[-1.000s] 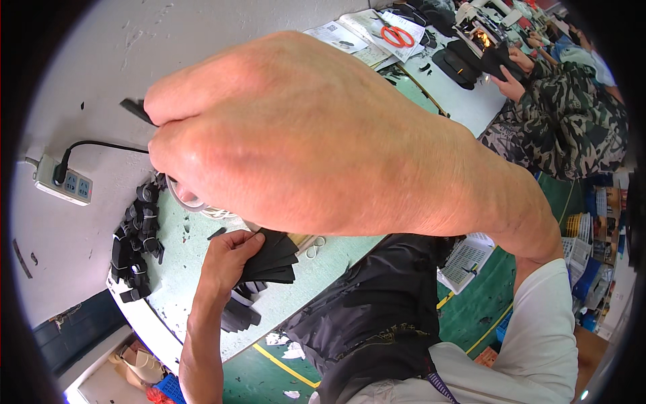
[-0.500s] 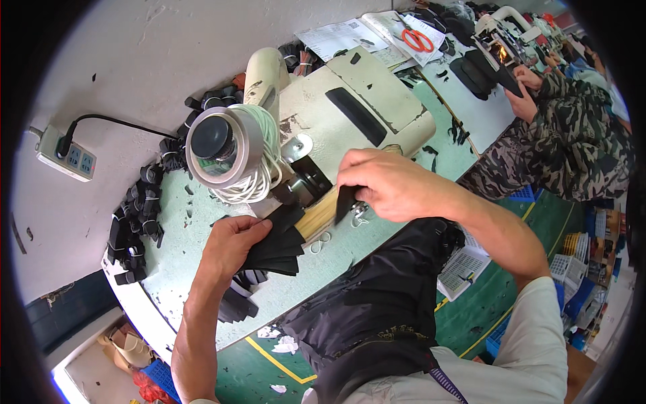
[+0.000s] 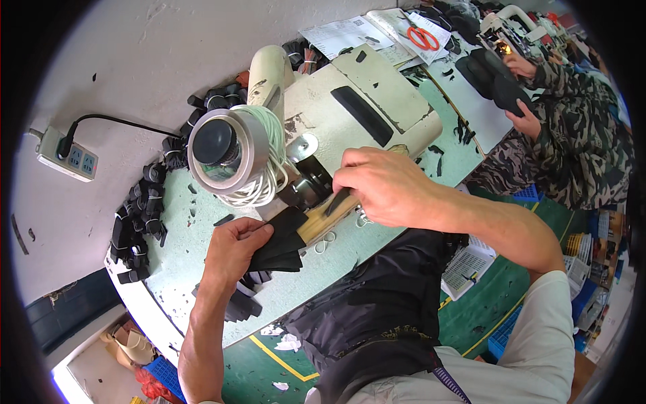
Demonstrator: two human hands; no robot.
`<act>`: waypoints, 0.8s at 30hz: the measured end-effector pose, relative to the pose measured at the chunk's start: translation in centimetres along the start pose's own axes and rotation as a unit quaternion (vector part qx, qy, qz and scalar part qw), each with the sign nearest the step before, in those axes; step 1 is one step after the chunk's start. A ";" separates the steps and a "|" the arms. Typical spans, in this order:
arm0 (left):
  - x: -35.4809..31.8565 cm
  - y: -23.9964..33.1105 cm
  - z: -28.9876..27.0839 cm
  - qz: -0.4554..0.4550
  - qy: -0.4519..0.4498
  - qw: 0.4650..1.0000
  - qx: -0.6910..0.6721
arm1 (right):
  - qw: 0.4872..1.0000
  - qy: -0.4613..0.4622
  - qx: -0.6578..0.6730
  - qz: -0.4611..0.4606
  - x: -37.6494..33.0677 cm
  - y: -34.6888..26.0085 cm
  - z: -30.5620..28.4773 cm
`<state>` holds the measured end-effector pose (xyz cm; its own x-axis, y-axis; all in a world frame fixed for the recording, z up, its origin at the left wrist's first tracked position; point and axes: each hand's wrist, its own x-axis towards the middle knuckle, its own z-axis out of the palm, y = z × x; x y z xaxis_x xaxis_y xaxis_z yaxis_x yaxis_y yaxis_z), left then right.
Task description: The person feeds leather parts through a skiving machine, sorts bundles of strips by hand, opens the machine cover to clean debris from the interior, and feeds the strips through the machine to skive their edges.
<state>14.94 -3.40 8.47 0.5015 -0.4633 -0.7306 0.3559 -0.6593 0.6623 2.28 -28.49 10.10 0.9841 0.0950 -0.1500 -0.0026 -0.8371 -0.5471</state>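
My left hand (image 3: pixel 235 248) pinches a fanned stack of flat black pieces (image 3: pixel 284 232), thumb on top, in front of the cream machine (image 3: pixel 316 111). My right hand (image 3: pixel 390 188) has its fingers closed on a dark strip (image 3: pixel 337 201), whose free end slants down to the left. This strip lies over or just above a tan wooden-looking bar (image 3: pixel 316 225) at the machine's front. Between the hands, behind the bar, is a dark round machine part (image 3: pixel 308 185). Fingers hide the strip's upper end, and I cannot tell whether it touches the bar.
A round-headed lamp (image 3: pixel 225 145) with coiled white cable stands left of the machine. Black bundles (image 3: pixel 138 209) line the wall below a power strip (image 3: pixel 67 155). Orange scissors (image 3: pixel 422 38) lie on papers at the back. A co-worker in camouflage (image 3: pixel 572 135) handles dark pads at right.
The dark strip in my right hand has tilted from nearly upright to a flatter slant. My left hand keeps its hold on the stack. The co-worker's hands have moved apart around the dark pads.
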 end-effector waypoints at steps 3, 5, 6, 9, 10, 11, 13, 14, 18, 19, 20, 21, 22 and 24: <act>0.5 0.3 0.1 0.018 0.011 0.998 0.057 | 0.999 -0.019 0.035 -0.015 0.1 0.1 -0.1; 0.9 1.0 1.3 0.030 0.005 0.999 0.039 | 0.998 0.010 0.018 -0.052 0.2 0.2 0.4; 1.1 1.2 1.6 0.036 0.001 0.999 0.018 | 0.997 0.043 0.005 -0.072 0.6 -0.2 1.0; -0.1 1.1 1.7 0.042 -0.049 0.993 -0.097 | 0.993 0.074 -0.051 -0.079 0.9 -0.6 1.6; -0.4 0.9 1.4 0.051 -0.050 0.993 -0.099 | 0.995 0.065 -0.071 -0.041 0.9 -1.0 1.4; -0.4 0.6 1.2 0.050 -0.047 0.993 -0.099 | 0.994 0.055 -0.091 -0.003 0.9 -1.3 1.2; -0.2 -0.2 0.7 0.033 0.003 0.999 0.022 | 0.994 0.051 -0.097 0.002 0.2 -1.2 0.8; -0.1 -0.3 0.6 0.034 0.006 0.999 0.023 | 0.997 0.035 -0.063 -0.001 0.0 -0.9 0.6; 0.4 0.4 1.4 0.032 0.029 0.998 0.035 | 0.999 0.021 0.009 -0.043 -0.3 -0.4 0.4; 0.6 0.8 2.0 0.045 0.038 0.996 0.066 | 0.999 0.025 0.007 -0.041 -0.3 -0.6 0.7; 0.6 0.8 2.2 0.056 0.023 0.998 0.033 | 0.996 0.050 0.000 -0.072 0.0 -0.8 1.3; 0.5 0.7 2.1 0.059 0.021 0.997 0.035 | 0.992 0.074 -0.008 -0.102 0.4 -1.0 2.0; 0.1 0.5 2.0 0.072 -0.010 0.997 -0.024 | 0.990 0.097 -0.030 -0.102 0.8 -1.2 2.4; -0.2 -0.1 1.6 0.087 -0.045 0.992 -0.083 | 0.994 0.078 -0.060 -0.052 0.5 -1.5 2.0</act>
<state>13.56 -4.19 8.26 0.4971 -0.6166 -0.6105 0.3987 -0.4626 0.7918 2.42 -26.16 9.19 0.9935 0.1080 0.0366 0.1129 -0.8864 -0.4489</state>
